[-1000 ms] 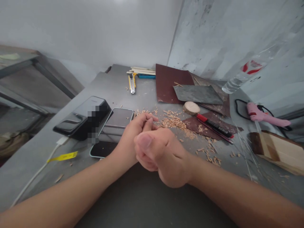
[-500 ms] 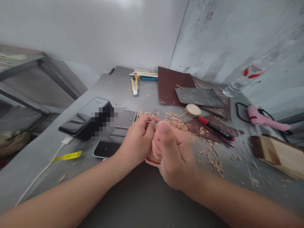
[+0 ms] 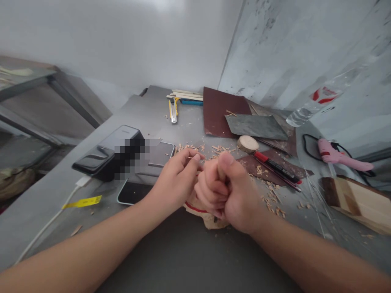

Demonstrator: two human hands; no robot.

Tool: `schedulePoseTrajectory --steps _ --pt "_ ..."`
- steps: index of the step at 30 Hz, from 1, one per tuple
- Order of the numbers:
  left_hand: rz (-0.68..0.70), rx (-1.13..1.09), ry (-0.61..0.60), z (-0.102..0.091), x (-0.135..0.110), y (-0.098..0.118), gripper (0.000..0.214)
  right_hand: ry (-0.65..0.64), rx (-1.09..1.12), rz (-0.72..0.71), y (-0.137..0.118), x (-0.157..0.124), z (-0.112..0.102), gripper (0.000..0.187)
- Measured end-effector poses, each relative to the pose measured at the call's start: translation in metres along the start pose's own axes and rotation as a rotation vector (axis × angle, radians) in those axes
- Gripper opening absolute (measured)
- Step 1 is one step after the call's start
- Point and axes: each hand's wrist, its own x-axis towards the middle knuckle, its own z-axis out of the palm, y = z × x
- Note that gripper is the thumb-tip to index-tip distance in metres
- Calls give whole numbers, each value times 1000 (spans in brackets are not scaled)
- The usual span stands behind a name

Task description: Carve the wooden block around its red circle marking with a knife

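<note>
Right now the fingers [image 3: 198,157] of my left hand [image 3: 175,183] are nipped together on a thin wooden sliver [image 3: 191,157], thumb against forefinger near its end. To me that looks like a hold chosen to steady something so slight. The right hand [image 3: 230,193] sits touching the left, curled into a tight fist with the thumb laid over the top. A pale piece with a red line [image 3: 210,219] shows under it, low against the dull grey worktop [image 3: 183,256], and I cannot tell whether the fist grips it.

Just beyond the knuckles lie light, splintery wood shavings [image 3: 271,201], scattered loose. Behind them sit a round wood slice [image 3: 248,143] with a darker rim and a red-and-black knife [image 3: 276,166], near flat sheets of maroon sandpaper [image 3: 220,110]. A pink glue gun [image 3: 336,154] lies farther right. To the left, a glossy phone [image 3: 131,194] lies flat just beside a black box [image 3: 102,156], both well clear of the chips.
</note>
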Motion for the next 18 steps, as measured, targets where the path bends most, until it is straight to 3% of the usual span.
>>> schedulePoseTrajectory --steps 6,11,15,18 --pt "-76 -286 -11 5 -8 10 17 142 188 -95 -7 7 -13 65" --pt "21 -218 -141 8 -17 8 18 236 311 -132 -13 11 -24 61" --pt "178 -61 -58 9 -19 7 33 173 278 -119 -16 10 -21 64" --pt "222 -93 -5 10 -22 9 35 97 200 -93 -20 8 -12 66"
